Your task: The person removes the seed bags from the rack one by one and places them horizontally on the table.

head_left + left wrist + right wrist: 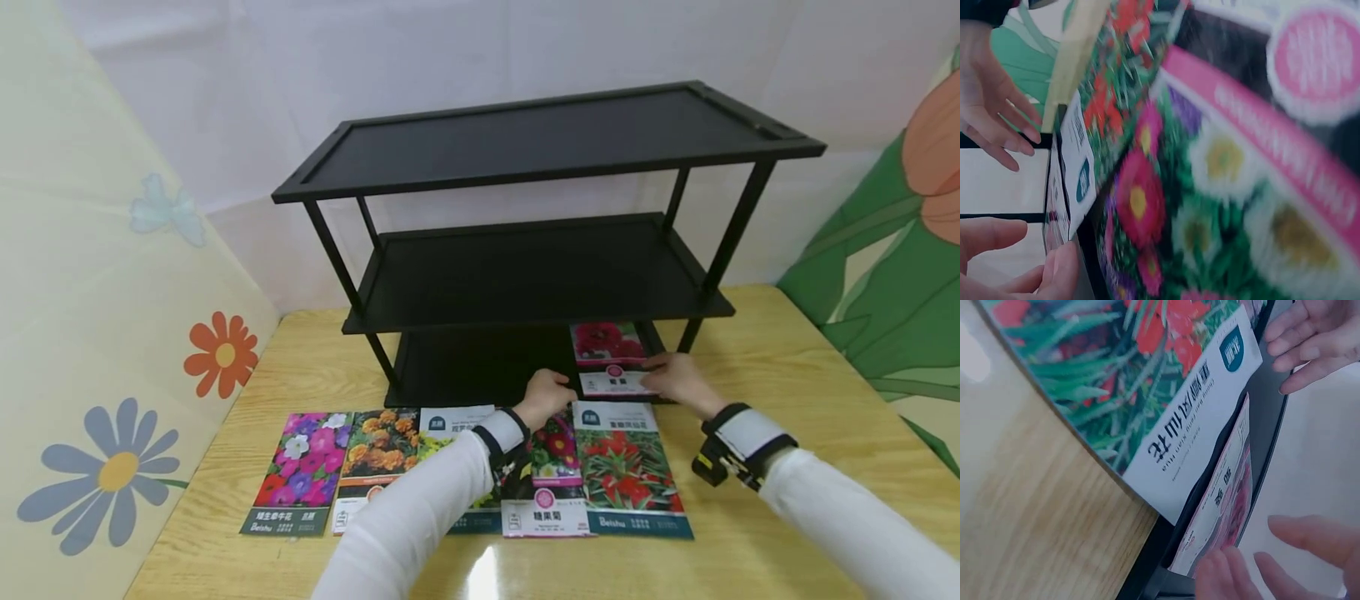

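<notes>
A seed packet [606,340] with a deep pink flower lies on the bottom tier of a black rack, at its right end. My right hand [678,382] is at this packet's right edge, its fingertips touching the edge and the thumb held apart in the right wrist view. Near the packet's left side is my left hand [546,398], fingers loosely bent and thumb apart in the left wrist view. Just in front of the rack lie a red-flowered packet [628,467] and a packet of pink and white daisies [546,521], the latter partly covered by my left forearm.
The black three-tier rack [525,271] stands against the back cloth, its middle shelf overhanging the bottom tier. Left of my forearm lie a petunia packet [303,471], an orange-flowered packet [380,446] and a yellow-flowered packet [457,417], on the wooden table [225,508].
</notes>
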A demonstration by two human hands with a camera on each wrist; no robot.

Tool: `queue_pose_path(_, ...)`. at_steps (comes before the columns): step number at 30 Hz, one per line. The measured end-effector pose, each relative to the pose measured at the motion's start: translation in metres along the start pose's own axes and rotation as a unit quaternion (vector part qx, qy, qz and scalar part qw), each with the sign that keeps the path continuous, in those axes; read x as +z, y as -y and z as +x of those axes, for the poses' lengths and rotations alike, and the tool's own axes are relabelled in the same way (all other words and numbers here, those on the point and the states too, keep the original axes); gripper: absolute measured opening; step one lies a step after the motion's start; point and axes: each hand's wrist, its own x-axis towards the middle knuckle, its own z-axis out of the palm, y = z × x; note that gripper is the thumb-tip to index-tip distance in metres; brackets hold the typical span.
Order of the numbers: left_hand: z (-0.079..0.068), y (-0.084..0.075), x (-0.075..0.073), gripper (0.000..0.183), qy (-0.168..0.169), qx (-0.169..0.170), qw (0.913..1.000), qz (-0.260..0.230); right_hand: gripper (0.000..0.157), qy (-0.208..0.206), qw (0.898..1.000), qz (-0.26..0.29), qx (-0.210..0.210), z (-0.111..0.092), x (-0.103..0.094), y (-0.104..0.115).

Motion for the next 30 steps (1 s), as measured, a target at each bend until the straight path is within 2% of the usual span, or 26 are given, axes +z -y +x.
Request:
queue_pose_path(1,0.000,-0.003,-0.001,0.036,-0.005,-0.002,0.9999,0.010,0.042,0.001,1.000,0.003,0.003,0.001,0.000,0.000)
queue_pose_path(2,-0.005,-0.012,-0.003,0.039,-0.005,-0.021,0.9996,0.019,0.043,0.001,1.000,0.006,0.007,0.003,0.001,0.000)
queue_pose_path(3,-0.005,-0.013,-0.002,0.040,-0.009,-0.021,0.9993,0.031,0.043,0.001,1.000,0.009,0.012,0.004,0.001,0.000)
queue_pose_path(5,0.005,-0.008,0.000,0.040,-0.011,-0.022,0.9993,0.028,0.045,0.001,1.000,0.018,0.024,0.007,0.002,0.000)
queue_pose_path(7,0.031,0.014,0.009,0.038,-0.015,-0.014,0.9996,0.020,0.046,0.000,0.999,0.027,0.035,0.010,0.003,0.000)
queue_pose_path(10,0.082,0.059,0.029,0.035,-0.031,0.002,0.9995,0.004,0.048,-0.006,0.999,0.028,0.043,0.014,0.003,-0.001)
queue_pose_path(12,0.108,0.079,0.041,0.034,-0.039,-0.001,0.9992,-0.006,0.048,-0.010,0.999,0.022,0.040,0.015,0.003,-0.001)
queue_pose_path(14,0.119,0.087,0.047,0.034,-0.042,-0.013,0.9989,-0.012,0.048,-0.013,0.999,0.011,0.033,0.014,0.003,-0.001)
queue_pose_path(16,0.122,0.084,0.050,0.034,-0.044,-0.027,0.9987,0.000,0.047,-0.014,1.000,0.003,0.024,0.014,0.002,-0.001)
queue_pose_path(18,0.122,0.081,0.053,0.035,-0.056,-0.035,0.9978,0.009,0.040,-0.016,1.000,-0.004,0.013,0.015,0.001,-0.001)
queue_pose_path(20,0.133,0.090,0.060,0.037,-0.073,-0.032,0.9966,0.023,0.030,-0.019,1.000,-0.011,0.008,0.016,0.002,-0.002)
queue_pose_path(23,0.167,0.121,0.074,0.041,-0.100,-0.023,0.9945,0.020,0.012,-0.017,1.000,-0.018,0.009,0.018,0.004,-0.005)
queue_pose_path(26,0.214,0.164,0.091,0.043,-0.123,-0.012,0.9922,0.012,0.009,-0.009,1.000,-0.024,0.016,0.019,0.005,-0.005)
queue_pose_path(28,0.233,0.177,0.097,0.041,-0.132,-0.011,0.9911,0.012,0.008,-0.009,0.999,-0.026,0.019,0.020,0.006,-0.005)
queue_pose_path(30,0.239,0.178,0.099,0.037,-0.138,-0.005,0.9903,0.017,0.007,-0.008,0.999,-0.026,0.023,0.021,0.005,-0.003)
